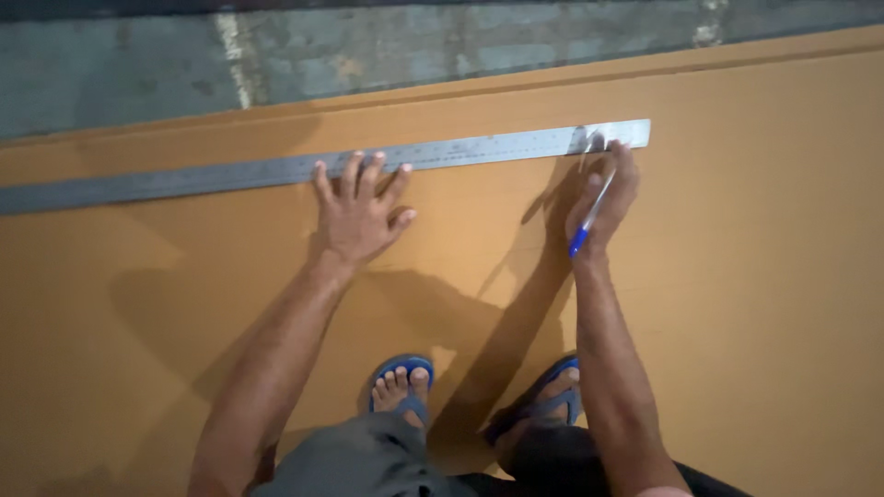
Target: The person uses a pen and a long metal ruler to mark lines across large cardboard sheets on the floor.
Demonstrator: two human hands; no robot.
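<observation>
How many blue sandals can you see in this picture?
2. One blue sandal is on the foot below the left hand; the other sits lower right, beside the right forearm, partly hidden by it and the knee.

Bare forearms, grey shorts (354, 465), blue flip-flops (402, 382).

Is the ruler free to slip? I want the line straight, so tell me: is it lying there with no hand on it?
No, the left hand presses its spread fingers on the ruler.
</observation>
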